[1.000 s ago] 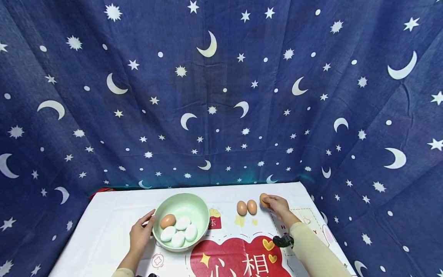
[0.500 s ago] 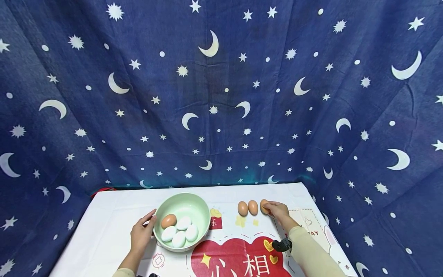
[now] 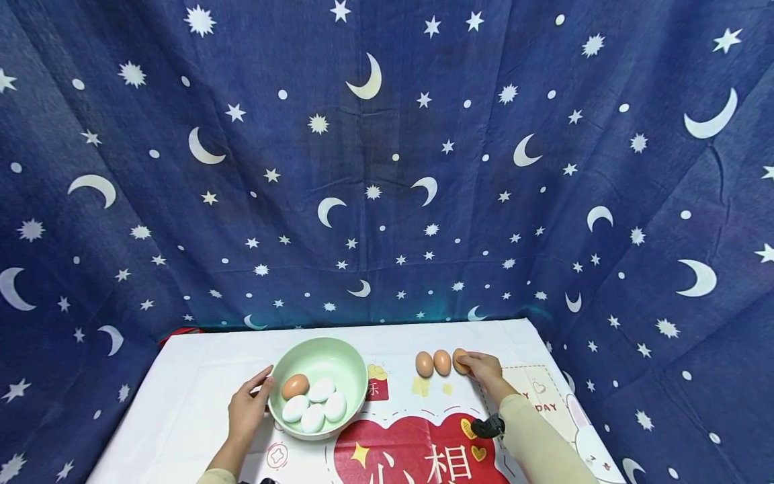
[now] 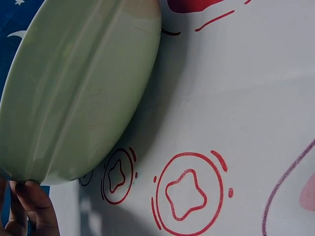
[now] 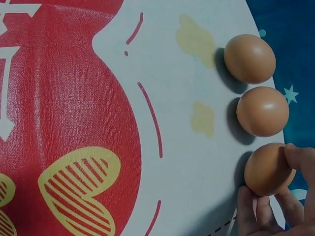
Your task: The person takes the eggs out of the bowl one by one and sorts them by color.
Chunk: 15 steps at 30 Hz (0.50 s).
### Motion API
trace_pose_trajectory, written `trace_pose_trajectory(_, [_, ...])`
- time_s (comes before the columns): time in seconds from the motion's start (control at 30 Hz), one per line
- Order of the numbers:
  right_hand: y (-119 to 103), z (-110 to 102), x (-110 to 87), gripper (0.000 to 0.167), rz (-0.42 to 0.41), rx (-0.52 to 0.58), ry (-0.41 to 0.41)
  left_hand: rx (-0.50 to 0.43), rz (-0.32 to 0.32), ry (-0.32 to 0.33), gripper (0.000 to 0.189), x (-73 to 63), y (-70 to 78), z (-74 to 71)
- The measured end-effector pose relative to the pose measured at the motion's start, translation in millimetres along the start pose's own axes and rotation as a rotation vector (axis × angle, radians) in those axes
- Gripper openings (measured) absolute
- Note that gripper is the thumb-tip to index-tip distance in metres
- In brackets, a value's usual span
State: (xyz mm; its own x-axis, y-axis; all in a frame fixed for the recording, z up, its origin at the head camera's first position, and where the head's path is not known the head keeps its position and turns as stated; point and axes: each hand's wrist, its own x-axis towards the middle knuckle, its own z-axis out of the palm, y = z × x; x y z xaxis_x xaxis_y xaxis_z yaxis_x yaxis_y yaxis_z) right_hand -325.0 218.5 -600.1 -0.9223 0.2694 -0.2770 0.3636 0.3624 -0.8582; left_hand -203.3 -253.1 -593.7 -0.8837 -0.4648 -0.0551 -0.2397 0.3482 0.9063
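My right hand [image 3: 484, 368] pinches a brown egg [image 5: 268, 169] between thumb and fingers, low over the tablecloth. To its left stand two more brown eggs, the middle egg [image 3: 443, 362] and the far-left egg [image 3: 424, 364], in a row with it. My left hand [image 3: 244, 407] touches the outer left side of a pale green bowl [image 3: 329, 356], fingertips right at the rim. In the left wrist view, the fingers [image 4: 37, 206] meet the bowl's edge. Inside the bowl lie one brown egg [image 3: 294, 386] and several white eggs [image 3: 312, 418].
A white tablecloth [image 3: 187, 390] printed with a red shape [image 3: 393, 444] covers the table. Behind it and along the sides hangs a dark blue curtain [image 3: 387, 235] with moons and stars. A black strap device [image 3: 488, 426] sits at my right wrist.
My right hand has brought its egg slightly nearer to me, level with the other two brown eggs, then a touch left towards them. The left hand and bowl stay put.
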Motion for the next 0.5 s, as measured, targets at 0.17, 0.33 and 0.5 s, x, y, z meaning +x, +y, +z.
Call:
trace_pose_trajectory(0.17, [-1.3, 2.2, -2.3, 0.051, -0.027, -0.007, -0.003, 0.003, -0.002, -0.005, 0.040, 0.4, -0.6, -0.2])
trace_pose_trajectory(0.33, [-3.6, 4.0, -5.4, 0.050, -0.025, 0.004, 0.010, 0.008, -0.001, -0.004, 0.040, 0.3, -0.5, -0.2])
trace_pose_trajectory(0.5, [-3.2, 6.0, -5.6, 0.051, -0.018, -0.002, 0.024, 0.006, -0.002, -0.003, 0.040, 0.6, -1.0, -0.1])
